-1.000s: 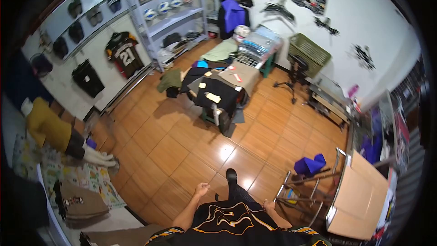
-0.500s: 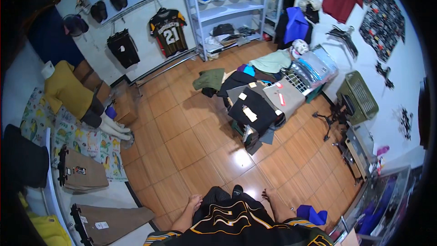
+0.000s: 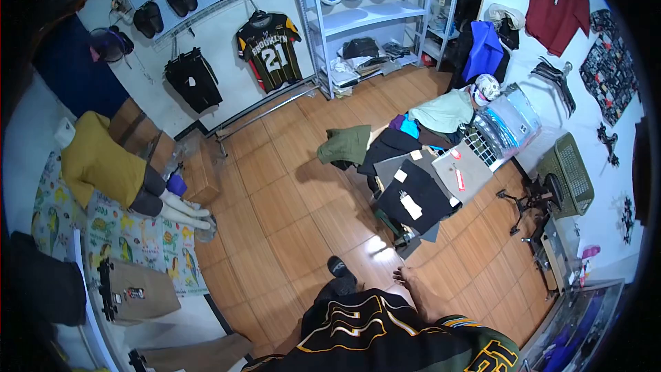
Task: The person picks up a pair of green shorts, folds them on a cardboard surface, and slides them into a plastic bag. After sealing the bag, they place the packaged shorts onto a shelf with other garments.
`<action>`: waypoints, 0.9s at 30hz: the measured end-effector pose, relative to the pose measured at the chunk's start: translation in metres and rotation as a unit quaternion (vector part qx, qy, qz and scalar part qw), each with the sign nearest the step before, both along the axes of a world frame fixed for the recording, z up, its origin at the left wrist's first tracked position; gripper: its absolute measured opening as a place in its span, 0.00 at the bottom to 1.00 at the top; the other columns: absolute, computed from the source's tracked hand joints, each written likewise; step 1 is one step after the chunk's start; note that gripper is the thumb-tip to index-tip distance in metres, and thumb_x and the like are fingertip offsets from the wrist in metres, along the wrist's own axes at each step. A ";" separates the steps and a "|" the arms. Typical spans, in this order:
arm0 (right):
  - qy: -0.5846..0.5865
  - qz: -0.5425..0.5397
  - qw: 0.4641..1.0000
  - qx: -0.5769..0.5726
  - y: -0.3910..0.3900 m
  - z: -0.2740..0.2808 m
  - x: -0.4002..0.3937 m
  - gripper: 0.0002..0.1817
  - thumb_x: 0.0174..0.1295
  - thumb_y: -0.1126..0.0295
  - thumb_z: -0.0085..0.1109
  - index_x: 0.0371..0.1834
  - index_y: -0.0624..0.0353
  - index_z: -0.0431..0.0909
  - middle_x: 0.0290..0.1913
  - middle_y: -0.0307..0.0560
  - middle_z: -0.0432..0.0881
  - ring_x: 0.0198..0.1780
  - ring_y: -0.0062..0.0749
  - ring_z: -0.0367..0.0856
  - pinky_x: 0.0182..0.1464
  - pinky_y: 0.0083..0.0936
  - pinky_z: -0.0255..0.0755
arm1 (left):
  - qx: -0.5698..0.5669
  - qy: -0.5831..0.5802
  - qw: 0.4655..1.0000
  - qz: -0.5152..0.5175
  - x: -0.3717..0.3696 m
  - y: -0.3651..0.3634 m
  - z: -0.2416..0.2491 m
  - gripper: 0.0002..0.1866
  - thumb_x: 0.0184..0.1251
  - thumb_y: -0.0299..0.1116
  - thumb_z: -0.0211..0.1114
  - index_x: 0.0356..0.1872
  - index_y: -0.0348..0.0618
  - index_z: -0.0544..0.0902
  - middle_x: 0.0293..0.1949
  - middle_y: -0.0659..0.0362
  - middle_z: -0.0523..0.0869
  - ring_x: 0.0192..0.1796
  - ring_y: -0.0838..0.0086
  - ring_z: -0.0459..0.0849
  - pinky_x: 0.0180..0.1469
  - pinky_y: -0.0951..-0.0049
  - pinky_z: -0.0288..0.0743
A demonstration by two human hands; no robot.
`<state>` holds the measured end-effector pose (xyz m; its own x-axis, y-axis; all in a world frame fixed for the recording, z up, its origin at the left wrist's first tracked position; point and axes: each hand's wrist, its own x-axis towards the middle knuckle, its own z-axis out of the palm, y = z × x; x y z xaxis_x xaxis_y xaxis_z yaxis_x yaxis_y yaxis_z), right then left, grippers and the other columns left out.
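My right hand (image 3: 406, 277) hangs low in front of my body, its fingers loosely apart and nothing in them. My left hand is out of sight, behind or below my black jersey (image 3: 358, 331). The closest thing to my right hand is a low table piled with clothes. On its near end lies a folded black garment (image 3: 427, 193) with white tags. A grey garment (image 3: 475, 172) with a red-and-white tag is beside it. An olive green garment (image 3: 343, 146) hangs over the left side of the pile. My hand touches none of these.
A mannequin in a yellow shirt (image 3: 103, 158) leans at the left beside a cardboard box (image 3: 200, 172). Metal shelves (image 3: 372, 17) with balls stand at the back. On the right are a green basket (image 3: 566, 173) and a black stand (image 3: 527, 200). Tiled floor (image 3: 275, 200) lies between.
My body has stepped forward; one shoe now shows ahead on the left. My left hand has gone out of view. The view has shifted, and the clothes table appears further right.
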<state>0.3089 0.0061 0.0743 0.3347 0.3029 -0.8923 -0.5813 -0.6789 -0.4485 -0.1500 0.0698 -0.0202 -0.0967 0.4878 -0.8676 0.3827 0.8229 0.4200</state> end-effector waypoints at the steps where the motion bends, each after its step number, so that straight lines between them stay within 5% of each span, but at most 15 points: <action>1: -0.005 0.003 1.000 -0.021 0.015 -0.013 -0.001 0.21 0.76 0.65 0.44 0.67 0.61 0.73 0.51 0.53 0.87 0.44 0.42 0.88 0.41 0.38 0.82 | -0.001 -0.003 1.000 0.008 -0.002 0.019 0.001 0.11 0.63 0.44 0.69 0.31 0.49 0.84 0.22 0.62 0.80 0.22 0.74 0.78 0.26 0.72 0.72; 2: -0.011 0.007 0.999 -0.043 0.030 -0.026 0.000 0.21 0.76 0.65 0.43 0.67 0.61 0.72 0.52 0.52 0.87 0.45 0.43 0.88 0.42 0.39 0.82 | -0.002 -0.005 1.000 0.017 -0.004 0.036 0.002 0.11 0.63 0.44 0.69 0.30 0.49 0.84 0.22 0.62 0.80 0.22 0.74 0.78 0.25 0.72 0.72; 3: 0.014 0.008 1.000 -0.017 0.024 -0.109 0.020 0.23 0.76 0.63 0.43 0.70 0.59 0.69 0.54 0.50 0.86 0.48 0.41 0.87 0.45 0.37 0.81 | -0.006 -0.008 1.000 0.025 -0.003 0.049 0.008 0.11 0.63 0.44 0.69 0.30 0.49 0.84 0.22 0.62 0.80 0.22 0.75 0.78 0.25 0.72 0.72; 6: 0.040 -0.065 0.997 -0.021 0.083 -0.055 0.001 0.24 0.75 0.61 0.44 0.72 0.56 0.68 0.59 0.48 0.84 0.50 0.36 0.86 0.46 0.33 0.80 | -0.001 -0.034 0.998 0.055 -0.001 0.132 0.015 0.09 0.66 0.42 0.67 0.32 0.49 0.84 0.23 0.63 0.81 0.22 0.76 0.78 0.24 0.75 0.71; 11: 0.094 -0.141 0.985 0.043 0.172 -0.061 0.016 0.13 0.70 0.65 0.49 0.49 0.60 0.78 0.48 0.47 0.85 0.43 0.36 0.86 0.39 0.31 0.79 | 0.098 -0.075 0.985 0.117 0.067 0.268 0.104 0.10 0.72 0.36 0.64 0.48 0.46 0.83 0.32 0.65 0.84 0.29 0.81 0.82 0.26 0.81 0.72; 13: 0.083 -0.145 0.985 0.043 0.214 -0.045 0.019 0.15 0.70 0.62 0.54 0.49 0.62 0.80 0.47 0.48 0.85 0.42 0.34 0.85 0.40 0.30 0.79 | 0.086 -0.071 0.994 0.014 0.084 0.298 0.113 0.23 0.74 0.39 0.63 0.66 0.44 0.75 0.57 0.55 0.86 0.56 0.66 0.86 0.56 0.64 0.81; 17: 0.092 -0.146 0.984 0.049 0.297 -0.040 0.039 0.16 0.70 0.61 0.55 0.55 0.58 0.80 0.49 0.47 0.85 0.42 0.34 0.85 0.40 0.33 0.80 | 0.061 -0.068 0.995 -0.030 0.107 0.325 0.104 0.23 0.73 0.38 0.65 0.65 0.43 0.75 0.48 0.58 0.88 0.46 0.70 0.87 0.43 0.70 0.82; 19: 0.081 -0.147 0.984 0.056 0.335 -0.044 0.052 0.16 0.71 0.61 0.55 0.57 0.55 0.79 0.50 0.47 0.85 0.42 0.35 0.85 0.40 0.34 0.81 | 0.106 -0.122 0.986 -0.048 0.102 0.325 0.091 0.16 0.71 0.38 0.67 0.53 0.40 0.82 0.36 0.62 0.86 0.32 0.77 0.84 0.29 0.77 0.76; 23: 0.117 -0.159 0.977 0.074 0.403 -0.096 0.093 0.23 0.70 0.60 0.57 0.66 0.53 0.74 0.59 0.51 0.81 0.42 0.39 0.84 0.38 0.40 0.83 | -0.040 0.020 0.996 -0.071 0.098 0.334 0.117 0.14 0.72 0.39 0.64 0.48 0.38 0.85 0.35 0.59 0.87 0.30 0.76 0.85 0.31 0.74 0.78; 27: 0.140 -0.237 0.961 0.024 0.463 -0.077 0.110 0.25 0.67 0.54 0.58 0.64 0.53 0.73 0.56 0.53 0.78 0.50 0.45 0.80 0.51 0.46 0.80 | -0.084 0.067 0.994 -0.017 0.064 0.326 0.105 0.13 0.71 0.38 0.65 0.47 0.40 0.86 0.38 0.58 0.89 0.36 0.72 0.89 0.34 0.73 0.80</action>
<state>0.4187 0.4691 -0.0032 0.1939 0.2190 -0.9563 -0.9228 -0.2902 -0.2535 -0.0861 0.3957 0.0848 -0.2032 0.3426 -0.9173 0.4544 0.8628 0.2216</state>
